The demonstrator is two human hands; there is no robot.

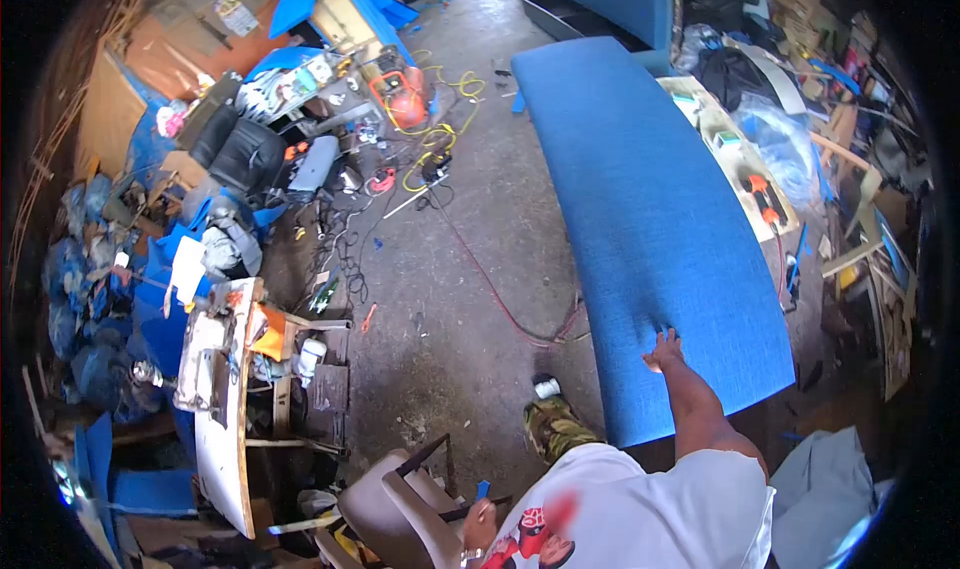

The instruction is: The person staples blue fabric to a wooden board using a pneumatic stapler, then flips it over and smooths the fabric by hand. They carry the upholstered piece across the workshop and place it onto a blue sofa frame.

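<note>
A long panel covered in blue fabric lies to the right of the middle of the view. On its near part rests my right hand, fingers spread on the cloth and nothing held. Low in the view, close to my body, my left hand is closed, with a small blue piece sticking up from its fingers. A beige chair stands just left of that hand.
An orange-handled tool lies on a pale board beyond the panel. A red hose crosses the floor. A sewing table stands left, a black chair farther back, and a red compressor beyond.
</note>
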